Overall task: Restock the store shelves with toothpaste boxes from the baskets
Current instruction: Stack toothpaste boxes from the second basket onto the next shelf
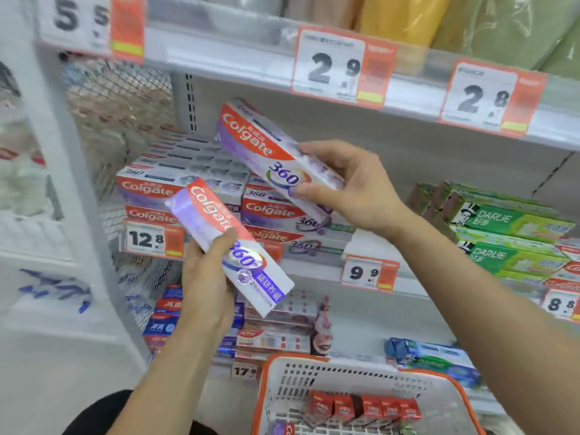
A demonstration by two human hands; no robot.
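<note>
Two purple toothpaste boxes are in hand, each angled with its far end toward the matching stack on the middle shelf, apparently for slotting in. The right hand pinches the upper box near its end, thumb below, fingers above. The left hand is closed around the lower box, thumb across its face. The basket, near and below, holds more boxes.

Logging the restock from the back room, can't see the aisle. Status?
Left hand holds one Colgate box; right hand holds a second box, angled toward the Colgate stack. More boxes in the basket. Nothing blocking.
</note>
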